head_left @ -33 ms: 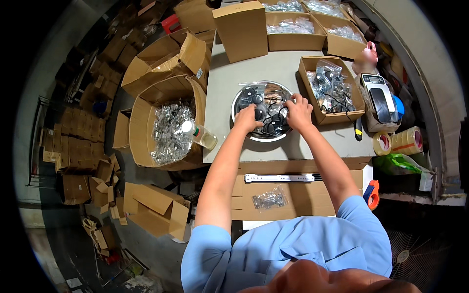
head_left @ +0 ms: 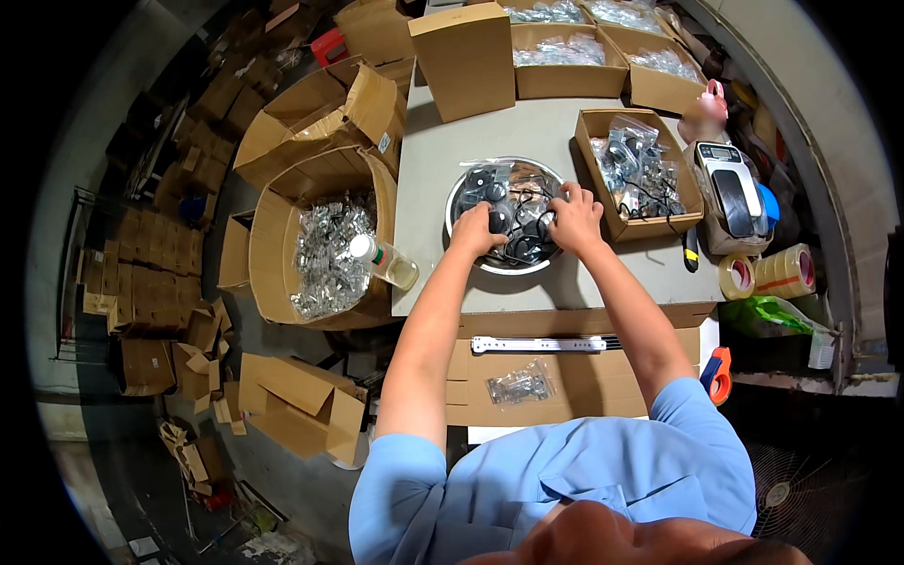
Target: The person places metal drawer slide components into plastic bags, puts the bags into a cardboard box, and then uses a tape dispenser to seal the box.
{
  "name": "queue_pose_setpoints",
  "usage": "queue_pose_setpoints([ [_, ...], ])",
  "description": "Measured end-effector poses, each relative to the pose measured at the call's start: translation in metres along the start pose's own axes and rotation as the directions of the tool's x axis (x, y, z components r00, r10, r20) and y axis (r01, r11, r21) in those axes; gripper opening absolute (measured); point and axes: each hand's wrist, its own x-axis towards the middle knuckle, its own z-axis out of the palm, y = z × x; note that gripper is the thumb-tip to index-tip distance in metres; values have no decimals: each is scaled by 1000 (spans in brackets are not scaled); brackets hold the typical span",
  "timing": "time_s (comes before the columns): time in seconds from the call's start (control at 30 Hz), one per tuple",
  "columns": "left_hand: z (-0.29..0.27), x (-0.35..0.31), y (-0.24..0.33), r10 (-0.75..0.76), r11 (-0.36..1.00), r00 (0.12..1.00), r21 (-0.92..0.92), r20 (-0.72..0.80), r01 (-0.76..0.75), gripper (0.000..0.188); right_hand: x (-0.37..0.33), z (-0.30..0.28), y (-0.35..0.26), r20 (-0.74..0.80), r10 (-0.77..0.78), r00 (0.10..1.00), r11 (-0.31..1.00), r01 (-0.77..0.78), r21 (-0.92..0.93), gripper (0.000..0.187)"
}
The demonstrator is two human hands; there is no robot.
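Grey table (head_left: pixel 443 188): both hands' fingers (head_left: pixel 565 202) in bowl (head_left: pixel 463 188).

Bright overhead light; fisheye edges bend, perhaps slightly soft.

Both arms reach forward — left hand (head_left: pixel 477 232) and right hand (head_left: pixel 575 218) side by side, fingers curled

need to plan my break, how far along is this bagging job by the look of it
Done, it seems: the small box right of the bowl holds a pile of bagged black parts, and one filled bag lies on the flat cardboard near the person. In hand: left hand and right hand are both in the metal bowl, on loose black parts. Left: the bowl looks well filled, so probably plenty remains.
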Motion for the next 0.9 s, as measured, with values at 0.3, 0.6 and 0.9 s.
queue_pose_setpoints([
  [0.3, 3, -28, 10, -182, 884, 768, -444, -615, -146, 53, 20, 9, -26, 56, 73, 996, 990, -79, 116, 19],
  [0.6, 29, -116, 41, 12, -90, 999, -995, 31, 31, 73, -2, -14, -8, -669, -96, 737, 752, 494, 436, 12],
  [0.9, 237, -202, 125, 78, 467, 869, -788, 488, 401, 59, -135, -85, 113, 81, 25, 996, 792, -69, 607, 11],
])
